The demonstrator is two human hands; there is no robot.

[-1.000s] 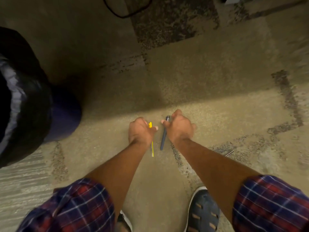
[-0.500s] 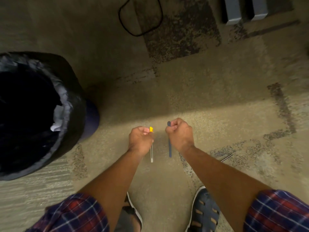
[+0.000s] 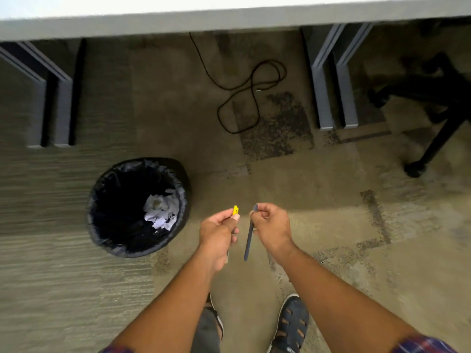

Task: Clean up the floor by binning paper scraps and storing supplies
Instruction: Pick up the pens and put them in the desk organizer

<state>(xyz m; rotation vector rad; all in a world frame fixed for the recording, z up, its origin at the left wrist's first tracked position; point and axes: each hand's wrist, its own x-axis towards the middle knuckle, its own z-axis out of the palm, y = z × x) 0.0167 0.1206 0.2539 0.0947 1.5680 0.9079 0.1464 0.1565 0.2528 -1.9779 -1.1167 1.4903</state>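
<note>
Head view, centre of the frame: grips a slim pen with a yellow cap (image 3: 235,210) in the left hand (image 3: 216,231), fingers curled round the barrel, thumb and forefinger pinching just under the cap. Shows only the yellow end above the fingers and a pale tip below the heel of the hand, with the rest hidden in the fist. Just to the right, pinches a dark blue pen (image 3: 249,238) near its upper end between thumb and forefinger of the right hand (image 3: 272,225), the other fingers curled in. Hangs almost upright along the left side of that hand, lower end free and pointing toward the bottom of the frame. Keeps both pens off the mottled beige carpet (image 3: 331,250), side by side between the two hands, close but apart. Left of the left hand, centre-left of the frame: a round black waste bin with a black plastic liner (image 3: 102,200), standing on the carpet, with crumpled white paper scraps (image 3: 160,212) lying inside against its right wall. Upper frame: the pale edge of a white tabletop (image 3: 229,19), grey metal table legs at upper left (image 3: 61,110) and upper right (image 3: 325,98), and a looped black cable (image 3: 252,90) on the floor between them. Far right: the black base of a wheeled chair (image 3: 438,138). Bottom edge: a dark strapped sandal (image 3: 290,324) and red-and-blue plaid sleeves (image 3: 420,345).
</note>
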